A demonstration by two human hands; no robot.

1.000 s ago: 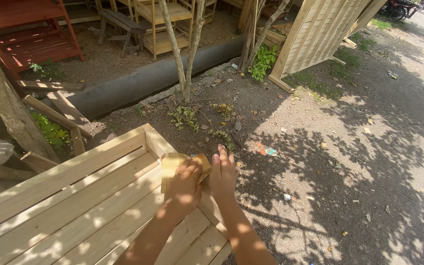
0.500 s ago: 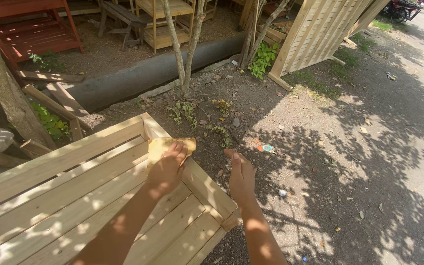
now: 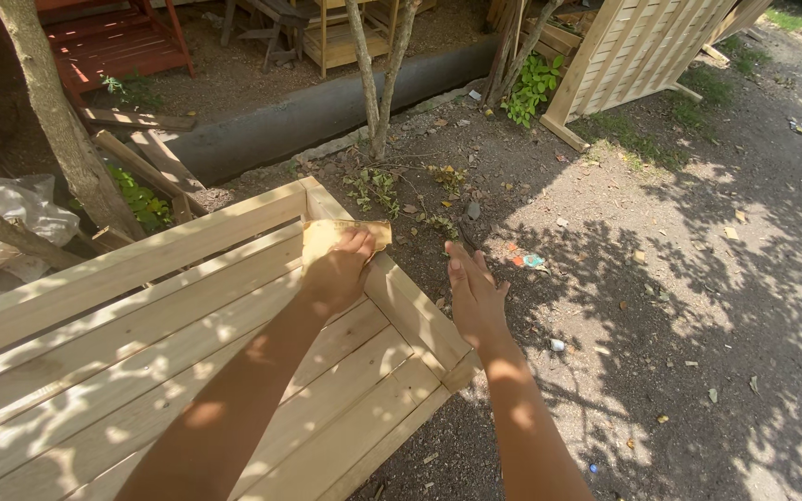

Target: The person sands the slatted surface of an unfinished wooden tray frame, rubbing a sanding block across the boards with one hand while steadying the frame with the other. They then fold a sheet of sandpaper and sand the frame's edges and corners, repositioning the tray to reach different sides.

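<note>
Sandpaper sheet (image 3: 343,235): likely thin, pliable, light; pressing flat under left hand (image 3: 336,275), fingers together, at frame corner (image 3: 319,193), twelve o'clock. Right hand (image 3: 475,295) hovering empty, fingers extended together.

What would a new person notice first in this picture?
First, the left hand pressing a yellowish sheet on the corner of a pale slatted wooden frame. Beside it, the right hand hovers open, off the frame's edge, above the dirt ground.
</note>
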